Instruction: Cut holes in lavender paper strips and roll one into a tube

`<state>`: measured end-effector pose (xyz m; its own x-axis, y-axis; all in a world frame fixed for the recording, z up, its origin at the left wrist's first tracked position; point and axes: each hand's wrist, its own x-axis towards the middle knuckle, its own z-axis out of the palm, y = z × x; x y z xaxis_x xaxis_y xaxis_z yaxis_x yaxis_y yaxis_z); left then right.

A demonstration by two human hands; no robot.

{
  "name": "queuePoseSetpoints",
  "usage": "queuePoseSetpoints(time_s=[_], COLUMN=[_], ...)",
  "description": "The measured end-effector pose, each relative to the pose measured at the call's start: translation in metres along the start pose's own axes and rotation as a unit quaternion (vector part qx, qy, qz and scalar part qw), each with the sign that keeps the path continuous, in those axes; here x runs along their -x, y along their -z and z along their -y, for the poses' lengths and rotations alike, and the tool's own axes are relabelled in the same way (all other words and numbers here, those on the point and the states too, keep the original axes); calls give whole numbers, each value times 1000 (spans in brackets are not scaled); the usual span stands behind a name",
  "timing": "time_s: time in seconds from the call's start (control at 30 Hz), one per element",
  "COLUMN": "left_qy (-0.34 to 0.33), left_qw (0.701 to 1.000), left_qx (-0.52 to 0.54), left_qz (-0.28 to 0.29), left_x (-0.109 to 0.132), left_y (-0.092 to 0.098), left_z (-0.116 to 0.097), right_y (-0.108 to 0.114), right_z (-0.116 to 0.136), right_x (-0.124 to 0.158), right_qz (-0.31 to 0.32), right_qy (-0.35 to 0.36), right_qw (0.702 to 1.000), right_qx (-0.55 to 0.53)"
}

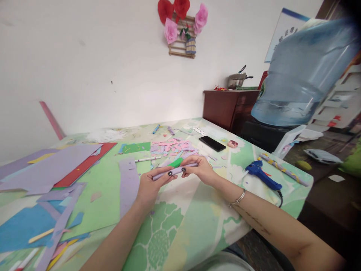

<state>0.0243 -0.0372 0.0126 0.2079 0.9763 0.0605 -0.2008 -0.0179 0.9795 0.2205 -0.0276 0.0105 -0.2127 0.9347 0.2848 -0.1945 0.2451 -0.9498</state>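
Both my hands hold a thin rolled tube of lilac paper (175, 171) level above the table. My left hand (152, 184) pinches its left end with the fingers curled round it. My right hand (199, 167) grips the right end, fingers pressed on top. A green object (176, 163) lies just behind the roll; whether it touches the roll is unclear. A silver bracelet (237, 198) sits on my right wrist.
A long lilac paper strip (128, 184) lies left of my hands. Lilac, red and blue sheets (56, 165) cover the left side. Pink and lilac scraps (173, 146), a phone (212, 143), a blue glue gun (262, 175) and a braided stick (282, 169) lie on the table (197, 218). A water jug (299, 71) stands right.
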Motion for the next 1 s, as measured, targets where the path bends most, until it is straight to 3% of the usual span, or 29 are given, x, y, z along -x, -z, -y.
queuePoseSetpoints(time_s=[0.23, 0.53, 0.7, 1.0], left_qy=[-1, 23, 5, -27], left_qw=[1000, 998, 1000, 998], left_qx=[-24, 58, -4, -43], left_qz=[14, 0, 9, 19], left_x=[2, -1, 1, 3], left_y=[1, -2, -3, -1], left_z=[-2, -2, -2, -4], right_y=[6, 4, 5, 13], right_z=[-4, -4, -6, -9], right_x=[1, -1, -4, -6], right_qz=[29, 24, 11, 65], right_qy=[-1, -29, -31, -61], right_qw=[999, 999, 999, 996], right_qx=[17, 23, 20, -2])
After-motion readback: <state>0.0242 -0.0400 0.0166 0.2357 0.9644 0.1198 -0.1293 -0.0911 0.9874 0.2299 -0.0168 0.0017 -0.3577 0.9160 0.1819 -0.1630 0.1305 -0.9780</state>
